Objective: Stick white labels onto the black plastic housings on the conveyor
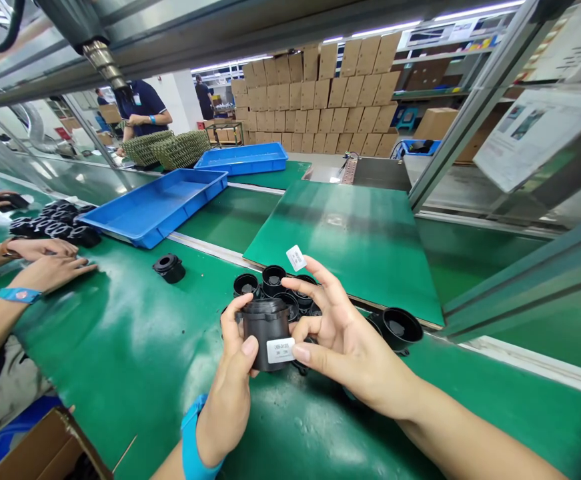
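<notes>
My left hand (pixel 230 400) is closed around a black cylindrical plastic housing (pixel 263 327), upright above the green worktop. A white printed label (pixel 281 351) lies against the housing's side, near its lower edge. The thumb of my right hand (pixel 340 340) presses on that label's right end, with the lower fingers curled in behind. On the tip of my raised right index finger clings a second white label (pixel 296 258). Behind the held part stand several more black housings (pixel 273 277), partly hidden by my hands. One larger black housing (pixel 401 327) is right of them, beyond my right wrist.
A lone black part (pixel 169 268) sits on the green worktop (pixel 135 347) to the left. Co-workers' hands (pixel 50 263) rest beside a cluster of black parts (pixel 55 223). Blue trays (pixel 155 203) lie behind. A cardboard box (pixel 45 447) is at lower left; metal posts (pixel 470 107) rise at right.
</notes>
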The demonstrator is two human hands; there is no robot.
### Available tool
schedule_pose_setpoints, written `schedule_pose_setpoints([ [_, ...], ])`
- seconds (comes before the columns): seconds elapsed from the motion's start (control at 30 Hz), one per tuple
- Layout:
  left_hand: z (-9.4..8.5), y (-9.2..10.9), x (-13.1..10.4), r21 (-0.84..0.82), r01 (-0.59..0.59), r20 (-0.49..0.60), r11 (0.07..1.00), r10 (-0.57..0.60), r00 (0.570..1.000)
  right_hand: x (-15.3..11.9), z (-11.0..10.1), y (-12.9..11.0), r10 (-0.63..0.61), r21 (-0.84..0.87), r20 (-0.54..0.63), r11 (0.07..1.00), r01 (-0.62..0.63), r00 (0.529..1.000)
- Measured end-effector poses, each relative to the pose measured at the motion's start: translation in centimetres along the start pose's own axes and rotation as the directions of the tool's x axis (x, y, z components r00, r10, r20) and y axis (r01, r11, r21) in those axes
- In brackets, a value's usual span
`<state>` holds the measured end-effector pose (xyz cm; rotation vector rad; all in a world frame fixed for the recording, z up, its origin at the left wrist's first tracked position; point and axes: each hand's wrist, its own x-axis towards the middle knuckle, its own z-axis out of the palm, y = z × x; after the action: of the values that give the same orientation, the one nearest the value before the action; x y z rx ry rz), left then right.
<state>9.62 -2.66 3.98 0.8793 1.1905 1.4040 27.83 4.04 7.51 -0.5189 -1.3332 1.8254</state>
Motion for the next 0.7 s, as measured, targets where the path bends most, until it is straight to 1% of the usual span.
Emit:
schedule_pose_setpoints([
  [0.17, 0.6, -0.1, 0.1, 0.039, -0.062, -0.084, 0.997, 0.066, 0.994, 0.0, 0.0, 0.4, -0.001, -0.031, 0.005, 1.000, 0.002, 1.000],
  [0.47, 0.5, 0.0, 0.0, 0.052, -0.043, -0.062, 0.998, 0.047, 0.997, -0.3, 0.5, 0.4, -0.026, -0.065, -0.025, 0.998, 0.024, 0.999],
  [0.7, 1.4, 0.6, -0.3, -0.003, -0.052, -0.064, 0.999, 0.051, 0.997, -0.3, 0.6, 0.4, -0.028, -0.068, -0.023, 0.997, 0.027, 0.999],
])
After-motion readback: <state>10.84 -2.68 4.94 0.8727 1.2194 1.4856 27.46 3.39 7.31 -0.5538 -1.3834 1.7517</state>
